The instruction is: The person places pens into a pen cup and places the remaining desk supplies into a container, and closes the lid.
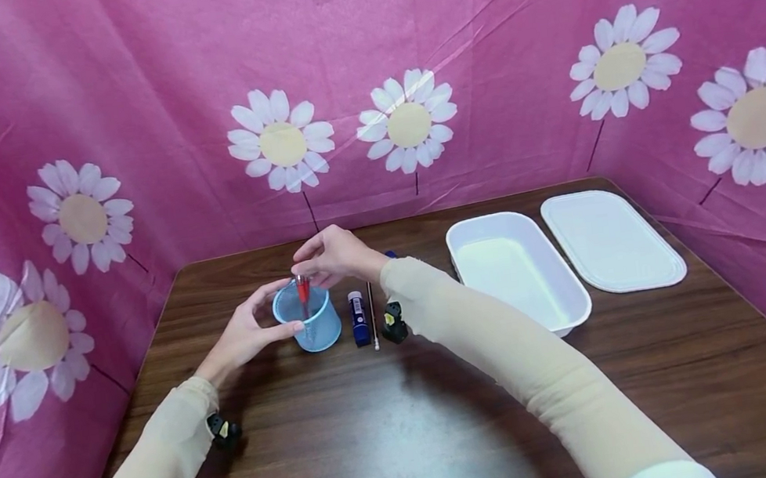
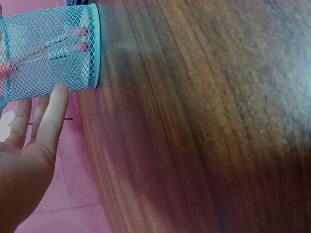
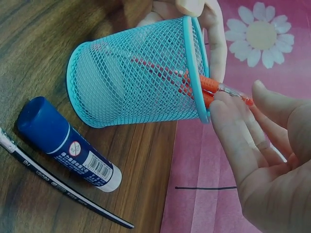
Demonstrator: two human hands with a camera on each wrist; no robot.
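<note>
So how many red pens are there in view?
2: one red pen and, close beside it, a second red pen, both inside the blue mesh cup. Another could be hidden.

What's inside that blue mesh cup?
Two red pens show in the mesh cup, partly through its wall. The right hand covers one pen's upper end; anything small at the bottom can't be made out.

Along the near side of the table runs a broad open lane. The mesh pencil cup, glue stick and pencil obstruct its far middle; the right sleeve bars crossing low toward the white tray.
</note>
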